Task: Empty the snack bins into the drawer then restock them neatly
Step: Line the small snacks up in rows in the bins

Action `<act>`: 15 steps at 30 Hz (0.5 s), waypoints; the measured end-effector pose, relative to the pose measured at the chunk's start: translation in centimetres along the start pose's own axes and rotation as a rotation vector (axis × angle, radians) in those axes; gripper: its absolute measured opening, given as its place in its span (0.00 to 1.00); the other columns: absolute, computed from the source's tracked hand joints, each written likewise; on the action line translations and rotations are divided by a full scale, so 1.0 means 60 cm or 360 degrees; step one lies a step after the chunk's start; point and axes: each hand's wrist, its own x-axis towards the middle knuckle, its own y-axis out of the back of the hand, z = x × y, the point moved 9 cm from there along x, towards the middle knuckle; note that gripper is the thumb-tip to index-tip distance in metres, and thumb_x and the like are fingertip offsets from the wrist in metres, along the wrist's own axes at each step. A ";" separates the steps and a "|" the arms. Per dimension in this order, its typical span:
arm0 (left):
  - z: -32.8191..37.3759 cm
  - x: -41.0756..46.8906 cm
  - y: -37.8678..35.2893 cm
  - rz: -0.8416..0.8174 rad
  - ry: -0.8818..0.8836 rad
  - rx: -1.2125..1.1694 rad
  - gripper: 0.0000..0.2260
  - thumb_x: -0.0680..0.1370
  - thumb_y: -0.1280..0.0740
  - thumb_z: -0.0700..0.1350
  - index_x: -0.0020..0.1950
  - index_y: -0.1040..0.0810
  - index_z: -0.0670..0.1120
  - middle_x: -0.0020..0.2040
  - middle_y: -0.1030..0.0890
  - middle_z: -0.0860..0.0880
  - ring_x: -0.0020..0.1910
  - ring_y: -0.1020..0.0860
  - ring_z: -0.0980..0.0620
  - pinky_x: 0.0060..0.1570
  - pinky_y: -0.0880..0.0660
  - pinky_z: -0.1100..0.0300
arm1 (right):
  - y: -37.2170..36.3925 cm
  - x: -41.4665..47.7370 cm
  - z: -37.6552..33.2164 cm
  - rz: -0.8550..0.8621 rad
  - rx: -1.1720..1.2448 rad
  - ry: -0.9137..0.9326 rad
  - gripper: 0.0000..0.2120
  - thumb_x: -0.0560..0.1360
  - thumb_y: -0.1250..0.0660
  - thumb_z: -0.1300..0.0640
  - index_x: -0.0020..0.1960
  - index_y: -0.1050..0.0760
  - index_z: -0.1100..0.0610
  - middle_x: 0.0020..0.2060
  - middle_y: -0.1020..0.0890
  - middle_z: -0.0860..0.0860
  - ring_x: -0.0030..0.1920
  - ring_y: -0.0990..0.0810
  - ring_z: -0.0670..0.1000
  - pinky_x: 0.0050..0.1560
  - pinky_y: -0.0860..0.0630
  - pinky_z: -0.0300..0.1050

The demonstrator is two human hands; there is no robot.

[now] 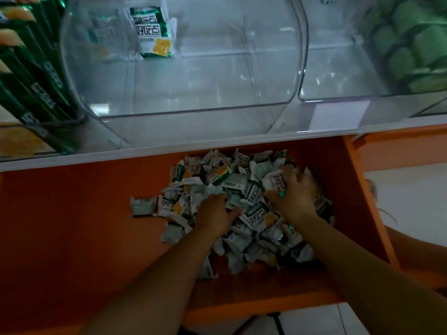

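One packet (152,32) shows in the middle clear bin (217,88), upper centre of frame, against the back wall. It is either loose or stuck there as a sample; cannot tell. Otherwise the bin shows bare plastic. Judgement: emptying of this bin is done, and refilling is at its very start.

Drawer (72,213): orange, pulled open under the white shelf edge (121,154), filling the lower half of frame. It holds the snack packets (242,187), white-green-yellow wrappers in one loose heap right of centre, with a few strays at the heap's left edge. The left part of the floor is bare orange.

Left hand (215,213): palm down on the heap's near-left side, fingertips pushed in among the wrappers and hidden. Whether it pinches anything, cannot tell.

Right hand (295,192): on the heap's upper right, fingers curled over wrappers, thumb hooked beside a white packet, gripping a clutch.

Neighbours: the left bin (58,139), upper left, holds dark green stick packs (36,76). The right bin (338,76), upper right, holds pale green packs (411,44) toward the frame edge. Judgement: both are unemptied, so most of the task is left.
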 end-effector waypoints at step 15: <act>0.008 -0.115 0.133 0.0121 0.0013 -0.1103 0.17 0.76 0.27 0.46 0.61 0.29 0.54 0.60 0.24 0.51 0.50 0.19 0.48 0.54 0.21 0.48 | 0.011 -0.062 -0.082 -0.0481 0.0679 0.0140 0.20 0.76 0.30 0.52 0.64 0.31 0.51 0.55 0.22 0.48 0.48 0.19 0.47 0.41 0.20 0.39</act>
